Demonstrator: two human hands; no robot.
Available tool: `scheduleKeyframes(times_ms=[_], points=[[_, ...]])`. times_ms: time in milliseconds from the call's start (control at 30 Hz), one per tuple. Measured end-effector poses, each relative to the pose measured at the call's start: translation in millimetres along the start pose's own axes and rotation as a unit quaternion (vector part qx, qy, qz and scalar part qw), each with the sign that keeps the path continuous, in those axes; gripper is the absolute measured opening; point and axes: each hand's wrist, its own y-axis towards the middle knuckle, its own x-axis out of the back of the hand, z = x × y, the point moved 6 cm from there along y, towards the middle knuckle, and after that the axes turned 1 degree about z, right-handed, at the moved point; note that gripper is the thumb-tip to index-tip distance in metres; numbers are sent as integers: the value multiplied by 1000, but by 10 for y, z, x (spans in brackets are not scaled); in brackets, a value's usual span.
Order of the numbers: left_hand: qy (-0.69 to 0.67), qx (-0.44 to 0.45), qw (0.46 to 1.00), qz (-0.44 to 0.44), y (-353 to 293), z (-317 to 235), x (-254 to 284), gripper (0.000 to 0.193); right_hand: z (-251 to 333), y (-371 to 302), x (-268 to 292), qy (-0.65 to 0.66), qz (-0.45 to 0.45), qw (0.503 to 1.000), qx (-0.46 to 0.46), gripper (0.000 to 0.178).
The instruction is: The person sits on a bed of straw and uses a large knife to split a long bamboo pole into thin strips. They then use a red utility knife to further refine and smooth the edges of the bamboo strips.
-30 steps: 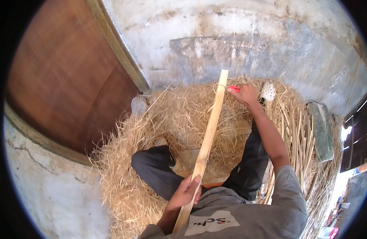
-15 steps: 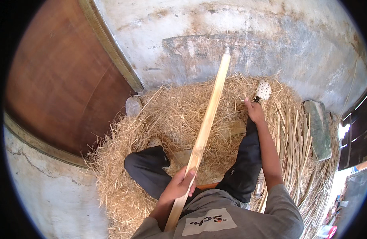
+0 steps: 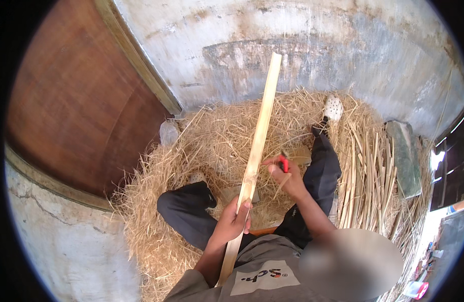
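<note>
Here, the left hand (image 3: 229, 226) is wrapped around a pale split-bamboo slat (image 3: 262, 126) at six o'clock from the view's centre, its thumb on the slat, which slants up to one o'clock in front of the stained wall (image 3: 322, 55). At four o'clock the right hand (image 3: 288, 181) grasps a small red-handled tool (image 3: 284, 163) just beside the slat, touching or not I cannot tell, with fibrous shavings (image 3: 232, 128) beyond and long thin strips (image 3: 365, 181) at three o'clock.

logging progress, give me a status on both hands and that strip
Left hand gripping pale strip. Right hand holding red object, beside strip. Loose straw below.
</note>
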Motion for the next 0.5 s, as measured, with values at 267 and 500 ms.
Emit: scheduleKeyframes(times_ms=[267,500], points=[[10,23,1000,-15,-59,154,87,30,-37,-14,-303,27,-60,996,-57,31],[-13,28,999,-11,-26,226,130,30,-46,22,-423,106,-66,988,-91,27]])
